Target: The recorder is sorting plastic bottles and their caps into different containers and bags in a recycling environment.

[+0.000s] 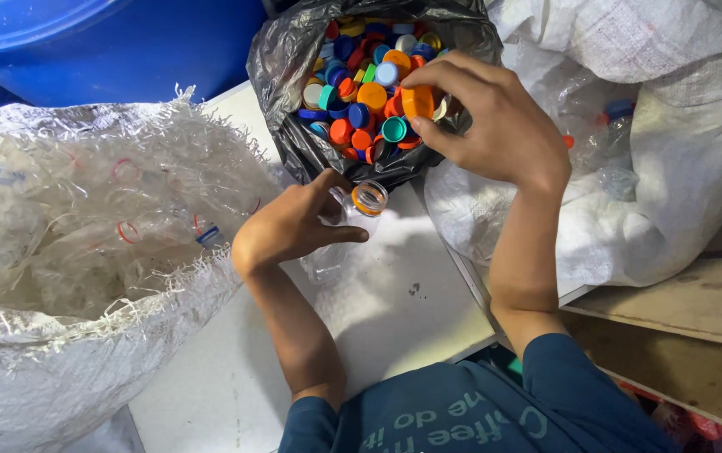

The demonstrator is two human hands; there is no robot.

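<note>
Clear plastic bottle [346, 220] in left hand [294, 225]; round orange cap [417, 101] pinched by right hand [487, 117].

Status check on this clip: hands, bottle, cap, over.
Left hand grips clear bottle, neck open. Right hand pinches orange cap over black bag of caps. Nothing between.

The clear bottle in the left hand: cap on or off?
Off. The bottle mouth is open, only an orange ring around its neck; the right hand holds an orange cap over the black bag.
</note>
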